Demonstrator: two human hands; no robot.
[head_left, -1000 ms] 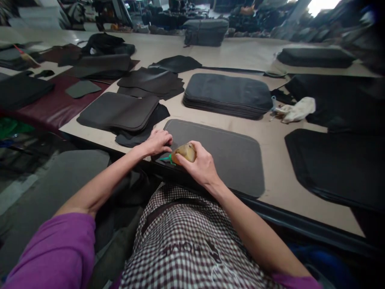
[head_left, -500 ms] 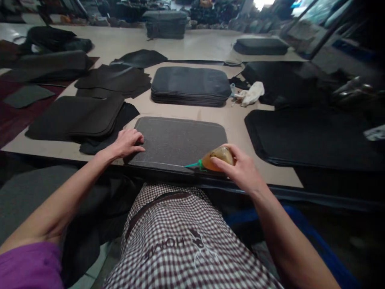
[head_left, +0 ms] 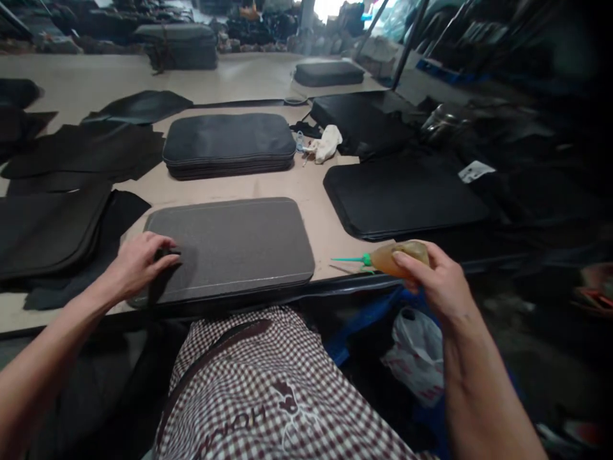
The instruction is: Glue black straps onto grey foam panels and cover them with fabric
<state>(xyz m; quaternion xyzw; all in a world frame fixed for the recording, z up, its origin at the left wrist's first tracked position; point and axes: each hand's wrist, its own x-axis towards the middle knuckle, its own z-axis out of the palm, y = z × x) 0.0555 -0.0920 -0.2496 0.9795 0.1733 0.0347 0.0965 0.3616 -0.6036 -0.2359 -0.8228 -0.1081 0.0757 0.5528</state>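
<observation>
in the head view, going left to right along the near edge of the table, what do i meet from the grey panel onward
Grey panel → green nozzle → bottle → right hand.

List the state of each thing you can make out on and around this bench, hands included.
Right hand: closed around the bottle
Bottle: held nearly horizontal, fill level unclear
Green nozzle: pointing left, clear of the gray panel
Gray panel: lying flat
Left hand: fingers curled, grip unclear
Dark padded stack: neatly piled
White bundle: crumpled
Plastic bag: crumpled
</observation>
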